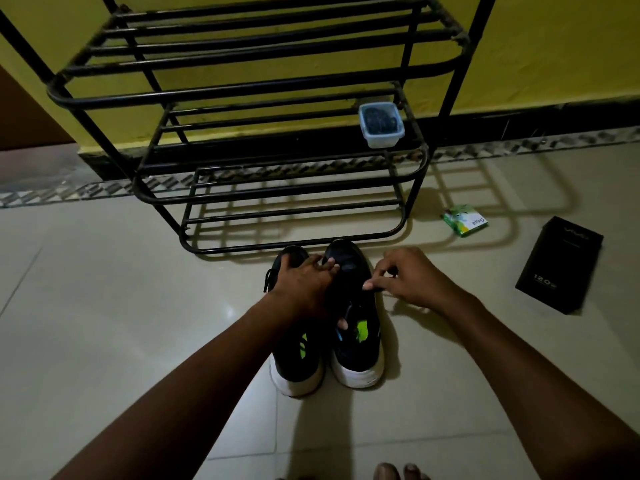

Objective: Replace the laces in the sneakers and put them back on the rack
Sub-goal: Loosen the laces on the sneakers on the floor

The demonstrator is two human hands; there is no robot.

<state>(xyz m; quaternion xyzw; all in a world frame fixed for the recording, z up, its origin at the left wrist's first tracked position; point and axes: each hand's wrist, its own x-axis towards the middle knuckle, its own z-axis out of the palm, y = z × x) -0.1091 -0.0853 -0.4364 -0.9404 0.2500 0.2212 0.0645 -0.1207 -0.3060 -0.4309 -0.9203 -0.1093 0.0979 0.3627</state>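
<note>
Two black sneakers with white soles and green marks stand side by side on the floor, toes toward the rack: the left sneaker (294, 362) and the right sneaker (356, 344). My left hand (304, 285) lies over both, fingers on the right sneaker's toe and thumb hooked into its opening. My right hand (405, 278) pinches a black lace end (375, 289) at the right sneaker's outer side. A loose lace (267, 277) hangs beside the left sneaker. The black metal rack (277, 192) stands just beyond the toes.
A clear plastic tub (381, 125) with dark contents sits on the rack's middle shelf at right. A small green box (464, 220) and a black phone box (559, 265) lie on the tiled floor at right. My toes (398, 472) show at the bottom edge.
</note>
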